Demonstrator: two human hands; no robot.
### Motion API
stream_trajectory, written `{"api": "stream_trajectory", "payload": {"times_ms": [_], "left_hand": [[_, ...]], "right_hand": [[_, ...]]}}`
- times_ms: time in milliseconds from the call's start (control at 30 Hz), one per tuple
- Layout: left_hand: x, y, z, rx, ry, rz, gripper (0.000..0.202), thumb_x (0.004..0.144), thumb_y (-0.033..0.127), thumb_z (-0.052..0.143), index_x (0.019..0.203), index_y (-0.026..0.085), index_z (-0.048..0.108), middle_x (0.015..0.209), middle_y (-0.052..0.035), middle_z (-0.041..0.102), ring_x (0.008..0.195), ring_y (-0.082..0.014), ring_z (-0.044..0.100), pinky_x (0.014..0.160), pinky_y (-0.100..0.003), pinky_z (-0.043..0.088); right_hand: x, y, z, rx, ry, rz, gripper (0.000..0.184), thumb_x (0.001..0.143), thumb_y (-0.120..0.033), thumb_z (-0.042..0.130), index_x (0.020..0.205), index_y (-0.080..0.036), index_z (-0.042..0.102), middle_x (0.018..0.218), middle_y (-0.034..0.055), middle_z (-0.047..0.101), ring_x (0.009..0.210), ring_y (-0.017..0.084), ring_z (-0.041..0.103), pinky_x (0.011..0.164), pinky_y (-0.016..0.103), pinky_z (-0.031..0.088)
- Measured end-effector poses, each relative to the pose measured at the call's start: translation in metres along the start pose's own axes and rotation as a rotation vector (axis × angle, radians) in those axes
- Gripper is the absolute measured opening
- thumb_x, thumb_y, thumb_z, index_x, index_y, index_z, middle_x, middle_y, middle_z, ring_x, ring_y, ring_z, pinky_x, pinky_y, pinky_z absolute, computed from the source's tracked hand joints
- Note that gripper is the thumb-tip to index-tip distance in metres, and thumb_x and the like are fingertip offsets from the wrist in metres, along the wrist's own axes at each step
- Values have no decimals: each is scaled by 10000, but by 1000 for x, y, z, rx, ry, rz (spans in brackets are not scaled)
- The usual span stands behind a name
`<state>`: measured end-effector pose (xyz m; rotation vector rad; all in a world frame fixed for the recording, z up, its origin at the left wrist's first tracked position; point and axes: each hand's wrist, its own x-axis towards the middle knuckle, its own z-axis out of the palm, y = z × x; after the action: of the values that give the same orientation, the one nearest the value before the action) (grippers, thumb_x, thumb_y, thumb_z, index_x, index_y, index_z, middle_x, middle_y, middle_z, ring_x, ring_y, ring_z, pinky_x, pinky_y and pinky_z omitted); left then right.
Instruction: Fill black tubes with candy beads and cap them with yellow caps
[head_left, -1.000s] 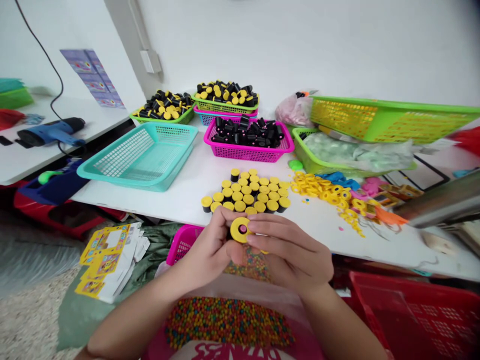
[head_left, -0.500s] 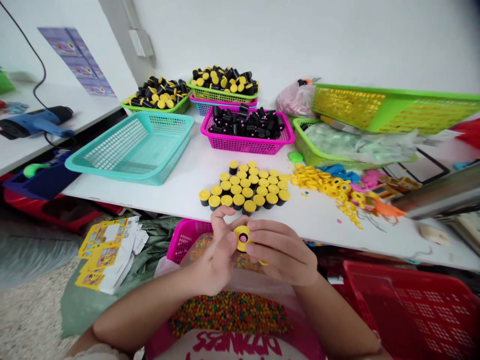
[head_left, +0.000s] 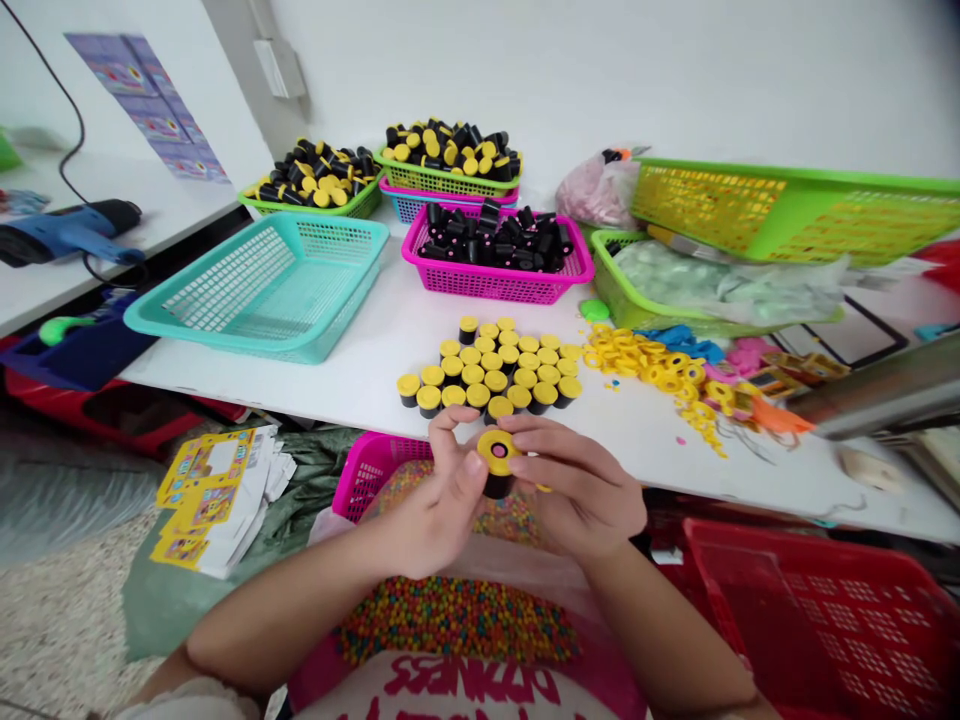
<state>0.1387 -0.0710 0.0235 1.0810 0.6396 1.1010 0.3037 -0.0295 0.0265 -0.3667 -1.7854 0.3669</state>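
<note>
Between my two hands is a small black cylinder (head_left: 498, 486) with a yellow ring (head_left: 496, 437) on its top and a pink spot in the middle. My left hand (head_left: 439, 505) pinches it from the left, thumb against the ring and index finger bent above. From the right, the fingers of my right hand (head_left: 585, 485) press on the ring's edge. A bit of yellow shows under those fingers, mostly hidden. Just beyond, several yellow-topped black cylinders (head_left: 473, 375) stand upright on the white table (head_left: 352, 395). Loose yellow rings (head_left: 660, 372) lie heaped to their right.
A magenta basket (head_left: 495, 285) holds black cylinders; green baskets (head_left: 450, 178) behind hold yellow-topped ones. A turquoise basket (head_left: 255, 335) stands left. Below my hands are colourful beads (head_left: 457, 620) in clear plastic. A red crate (head_left: 840, 600) is at lower right, a blue heat gun (head_left: 75, 232) far left.
The held cylinder has moved slightly up and right and tipped, so its black side now shows below the ring. Both hands keep their grip on it.
</note>
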Motion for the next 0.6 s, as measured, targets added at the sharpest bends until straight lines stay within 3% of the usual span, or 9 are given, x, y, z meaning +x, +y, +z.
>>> {"api": "stream_trajectory", "payload": {"times_ms": [100,233,367,467,600], "left_hand": [[1,3,2,3,-9,10,322,976,480,380,1246,377,239,1054,-7,522,867,-121,540,895,-317,436],[2,3,4,-172,10,-31,325,964,463,420,1224,390,241,929,27,516,699,-105,504,675,-249,456],[7,4,3,-363,82,-42,348,927,429,492,1195,364,280,895,31,498,724,-108,523,622,-215,439],[10,7,2,-398,91,-65,404,897,429,530,1199,360,270,923,30,508,724,-110,542,634,-229,459],[10,10,5,-427,65,-125,446,863,461,544,1209,375,277,892,38,522,674,-105,531,596,-225,446]], "right_hand": [[5,-2,-1,-24,-14,-10,423,840,-52,585,1196,-270,656,1045,59,688,1055,268,668,832,460,615],[13,-5,-1,-40,-78,-57,377,867,-85,548,1191,-250,648,1006,66,688,1040,247,669,803,416,619],[15,-2,0,-52,-201,-70,354,879,-258,605,1231,-231,586,1068,84,652,1110,246,626,920,432,575],[14,-1,3,-97,-242,-90,436,839,-158,600,1262,-244,533,1117,73,626,1178,233,582,974,421,544],[10,-5,7,-158,-186,-7,536,758,-47,547,1266,-215,511,1175,98,595,1129,222,601,948,404,556]]}}
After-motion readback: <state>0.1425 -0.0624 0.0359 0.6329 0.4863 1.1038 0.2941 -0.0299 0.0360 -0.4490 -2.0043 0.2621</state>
